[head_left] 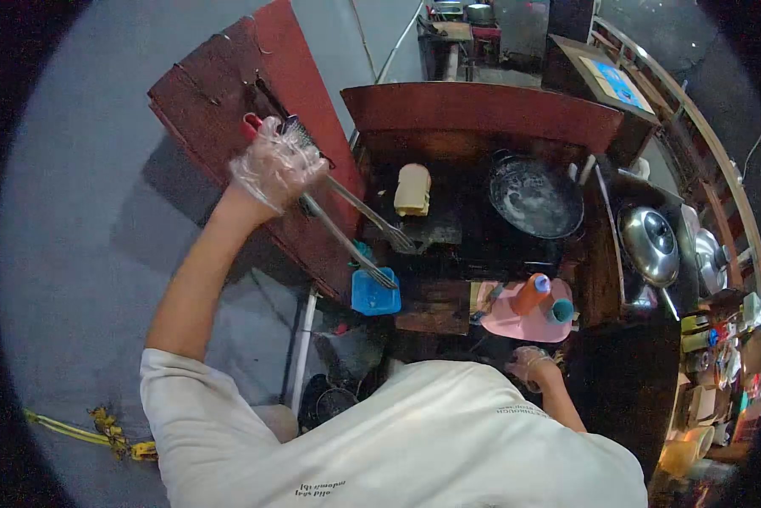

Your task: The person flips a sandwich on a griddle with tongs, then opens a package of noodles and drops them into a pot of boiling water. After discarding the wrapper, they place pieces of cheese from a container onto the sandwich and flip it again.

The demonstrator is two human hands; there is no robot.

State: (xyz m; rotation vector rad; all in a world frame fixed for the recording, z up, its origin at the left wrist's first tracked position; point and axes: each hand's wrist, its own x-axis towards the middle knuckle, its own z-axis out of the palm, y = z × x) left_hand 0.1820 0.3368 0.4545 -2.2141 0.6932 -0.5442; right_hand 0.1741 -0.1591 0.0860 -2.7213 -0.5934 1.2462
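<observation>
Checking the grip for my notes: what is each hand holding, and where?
Left hand grips metal tongs at their upper handle end. Right hand appears empty.

— How is the left hand point(277, 169) held?
— It is raised on an outstretched arm, gloved, fingers closed in a grip.
— And the right hand point(530, 364)?
— It is kept low near the body, gloved, fingers curled; its grip cannot be judged.

Small dark print on white shirt point(414, 440), lower centre and right shoulder: mirrored, too small to read. Nothing else legible.
</observation>
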